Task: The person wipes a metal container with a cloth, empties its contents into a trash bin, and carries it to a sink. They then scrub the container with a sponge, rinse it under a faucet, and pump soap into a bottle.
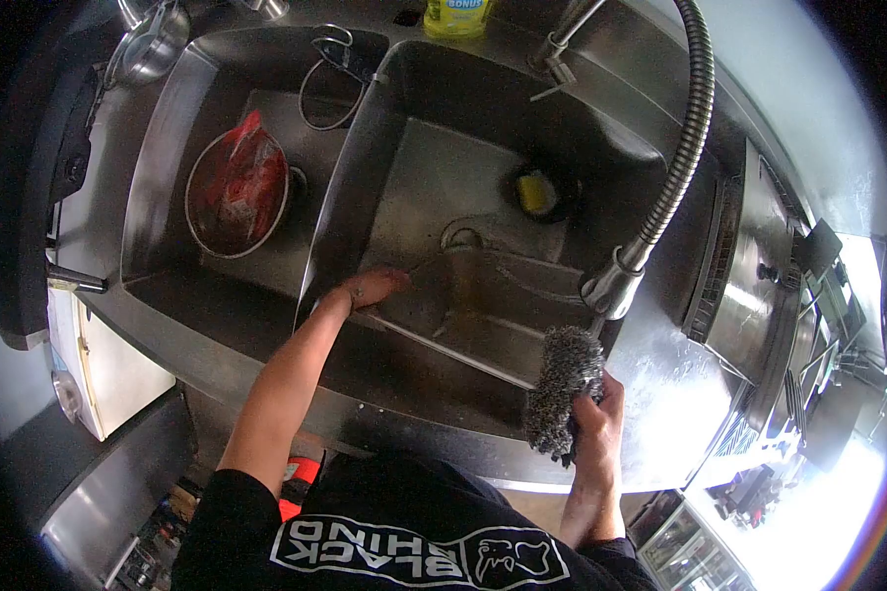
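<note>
My right hand point(601, 419) is wrapped around a large grey steel wool scourer point(565, 394), held above the front right part of the sink. A rectangular metal tray point(419, 307) lies in the right basin, with brownish residue on its wet surface. At its left end, my left hand point(376, 286) is closed over the edge, the fingertips partly hidden. The metal spray head point(616, 284) hangs over the tray's right end, close to the scourer. Farther back in that basin, a yellow sponge point(535, 193) sits in a small dark round container.
In the left basin point(266, 103), a round bowl holds a red plastic package point(241, 182). A cable-like loop point(310, 94) hangs near the divider. A yellow soap bottle point(455, 18) stands behind, and a metal strainer point(155, 47) is at back left. The flexible hose point(698, 108) arches down on the right.
</note>
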`<state>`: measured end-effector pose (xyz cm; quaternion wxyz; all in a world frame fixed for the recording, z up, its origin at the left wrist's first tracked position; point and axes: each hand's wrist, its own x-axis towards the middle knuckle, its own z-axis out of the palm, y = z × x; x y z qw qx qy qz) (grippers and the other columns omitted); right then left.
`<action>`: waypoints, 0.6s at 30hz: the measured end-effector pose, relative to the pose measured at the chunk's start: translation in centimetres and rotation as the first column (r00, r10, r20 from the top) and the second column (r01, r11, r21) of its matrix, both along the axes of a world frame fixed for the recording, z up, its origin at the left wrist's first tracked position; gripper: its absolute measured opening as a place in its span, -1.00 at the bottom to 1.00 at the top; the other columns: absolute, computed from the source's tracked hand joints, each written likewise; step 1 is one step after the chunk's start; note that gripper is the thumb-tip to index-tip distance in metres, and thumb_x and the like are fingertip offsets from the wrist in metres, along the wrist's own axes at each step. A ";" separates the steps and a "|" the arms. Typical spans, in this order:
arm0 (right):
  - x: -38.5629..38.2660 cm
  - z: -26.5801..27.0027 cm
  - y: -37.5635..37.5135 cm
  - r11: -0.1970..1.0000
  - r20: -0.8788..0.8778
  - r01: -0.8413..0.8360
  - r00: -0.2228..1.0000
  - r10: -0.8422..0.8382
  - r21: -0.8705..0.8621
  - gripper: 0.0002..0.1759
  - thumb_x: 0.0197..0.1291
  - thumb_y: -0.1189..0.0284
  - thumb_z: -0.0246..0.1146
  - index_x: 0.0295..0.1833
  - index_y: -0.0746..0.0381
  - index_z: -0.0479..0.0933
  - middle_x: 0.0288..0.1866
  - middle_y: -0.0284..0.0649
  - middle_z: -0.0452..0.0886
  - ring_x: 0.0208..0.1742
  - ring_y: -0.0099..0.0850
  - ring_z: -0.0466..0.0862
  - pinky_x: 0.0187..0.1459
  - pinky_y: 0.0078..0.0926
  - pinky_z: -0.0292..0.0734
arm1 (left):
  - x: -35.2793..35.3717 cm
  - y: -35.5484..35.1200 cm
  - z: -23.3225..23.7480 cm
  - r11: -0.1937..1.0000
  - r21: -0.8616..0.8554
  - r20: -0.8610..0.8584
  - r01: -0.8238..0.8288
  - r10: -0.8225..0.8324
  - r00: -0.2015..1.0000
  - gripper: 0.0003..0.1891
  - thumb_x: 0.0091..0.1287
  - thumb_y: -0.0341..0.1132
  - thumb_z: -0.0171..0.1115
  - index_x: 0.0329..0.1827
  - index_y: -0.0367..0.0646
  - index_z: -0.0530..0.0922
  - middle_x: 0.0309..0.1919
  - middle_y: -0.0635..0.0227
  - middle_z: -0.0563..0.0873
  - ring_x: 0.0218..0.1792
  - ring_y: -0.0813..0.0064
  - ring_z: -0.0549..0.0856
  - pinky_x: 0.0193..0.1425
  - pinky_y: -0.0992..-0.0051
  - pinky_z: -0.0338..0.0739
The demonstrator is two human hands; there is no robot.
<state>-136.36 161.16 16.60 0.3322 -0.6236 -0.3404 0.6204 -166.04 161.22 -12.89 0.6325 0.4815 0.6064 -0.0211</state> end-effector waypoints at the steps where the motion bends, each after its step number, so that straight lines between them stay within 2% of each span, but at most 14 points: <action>1: 0.4 -0.5 0.1 0.999 0.088 -0.039 0.995 0.041 -0.032 -0.68 -0.07 0.57 0.07 -0.14 0.45 0.48 -0.35 -0.27 0.59 -0.36 -0.57 0.52 -0.27 -0.64 0.40 | -0.2 -0.3 0.0 0.991 0.128 -0.014 -0.040 0.042 0.999 -0.57 0.31 -0.03 -0.07 0.12 -0.05 0.47 0.07 0.25 0.54 0.09 0.31 0.51 0.12 0.37 0.37; 2: 0.8 -1.2 0.2 0.995 0.173 -0.075 0.981 0.085 -0.067 -0.67 -0.08 0.57 0.08 -0.13 0.44 0.48 -0.36 -0.24 0.60 -0.35 -0.56 0.53 -0.26 -0.62 0.41 | -0.2 -0.6 0.3 0.964 0.254 -0.022 -0.078 0.086 0.996 -0.58 0.32 -0.04 -0.08 0.08 -0.10 0.49 -0.01 0.18 0.59 0.02 0.31 0.56 0.05 0.38 0.41; 3: 1.3 -2.2 0.2 0.995 0.172 -0.073 0.981 0.084 -0.067 -0.67 -0.08 0.57 0.08 -0.13 0.44 0.48 -0.36 -0.24 0.60 -0.35 -0.56 0.53 -0.26 -0.62 0.41 | 0.0 -0.7 0.6 0.964 0.254 -0.023 -0.076 0.084 0.996 -0.58 0.32 -0.04 -0.08 0.08 -0.10 0.49 -0.01 0.18 0.59 0.02 0.31 0.56 0.05 0.38 0.41; 5: 2.7 -5.3 0.0 0.975 0.381 -0.222 0.902 0.204 0.002 -0.66 -0.09 0.55 0.10 -0.12 0.42 0.50 -0.38 -0.19 0.61 -0.34 -0.52 0.55 -0.22 -0.56 0.43 | 0.8 -0.5 3.1 0.874 0.381 -0.081 -0.302 0.357 0.931 -0.59 0.34 -0.09 -0.10 0.05 -0.20 0.47 -0.20 0.00 0.62 -0.14 0.27 0.62 -0.09 0.35 0.42; 6: 3.7 -7.2 0.3 0.960 0.364 -0.272 0.889 0.279 -0.072 -0.68 -0.07 0.52 0.12 -0.13 0.39 0.51 -0.40 -0.12 0.62 -0.33 -0.49 0.57 -0.21 -0.52 0.44 | 1.2 -0.3 3.8 0.875 0.381 -0.083 -0.300 0.356 0.931 -0.59 0.34 -0.09 -0.10 0.05 -0.20 0.47 -0.20 0.00 0.62 -0.14 0.27 0.62 -0.09 0.35 0.42; 8: 4.3 -9.1 0.3 0.955 0.415 -0.280 0.861 0.294 -0.094 -0.67 -0.07 0.51 0.14 -0.12 0.39 0.50 -0.38 -0.09 0.62 -0.32 -0.45 0.58 -0.20 -0.51 0.44 | 1.6 -0.1 4.7 0.820 0.404 -0.086 -0.405 0.474 0.876 -0.64 0.34 -0.20 -0.08 0.05 -0.28 0.46 -0.15 0.02 0.62 -0.07 0.15 0.61 -0.02 0.40 0.42; 9: 4.6 -9.9 0.3 0.950 0.466 -0.290 0.828 0.310 -0.118 -0.65 -0.07 0.49 0.15 -0.11 0.40 0.50 -0.37 -0.07 0.62 -0.31 -0.42 0.59 -0.20 -0.50 0.44 | 1.7 -0.1 4.7 0.821 0.404 -0.086 -0.404 0.473 0.877 -0.64 0.34 -0.20 -0.08 0.05 -0.28 0.46 -0.15 0.02 0.62 -0.07 0.15 0.61 -0.02 0.40 0.42; 12: 4.3 -7.9 0.6 0.941 0.453 -0.311 0.826 0.337 -0.134 -0.62 -0.08 0.47 0.16 -0.08 0.40 0.49 -0.33 0.00 0.62 -0.26 -0.33 0.62 -0.16 -0.46 0.45 | 1.7 -0.5 3.1 0.789 0.438 -0.057 -0.431 0.503 0.862 -0.63 0.35 -0.20 -0.08 0.04 -0.29 0.46 -0.11 0.01 0.61 -0.07 0.16 0.60 0.00 0.40 0.41; 14: 4.1 -7.0 0.6 0.930 0.442 -0.339 0.819 0.366 -0.141 -0.60 -0.08 0.46 0.16 -0.06 0.39 0.49 -0.31 0.02 0.62 -0.23 -0.29 0.63 -0.14 -0.44 0.45 | 1.7 -1.2 1.0 0.646 0.664 0.053 -0.376 0.461 0.886 -0.62 0.31 -0.18 -0.05 -0.01 -0.32 0.47 -0.35 -0.10 0.60 -0.32 0.16 0.63 -0.20 0.35 0.43; 18: 4.4 -7.7 0.8 0.883 0.562 -0.430 0.690 0.456 -0.189 -0.54 -0.09 0.42 0.17 0.00 0.39 0.46 -0.16 0.09 0.58 -0.06 -0.14 0.59 -0.03 -0.37 0.42 | 2.1 -0.9 0.9 0.714 0.615 0.000 -0.335 0.424 0.905 -0.63 0.31 -0.17 -0.04 -0.03 -0.29 0.48 -0.39 -0.10 0.60 -0.34 0.15 0.64 -0.20 0.31 0.44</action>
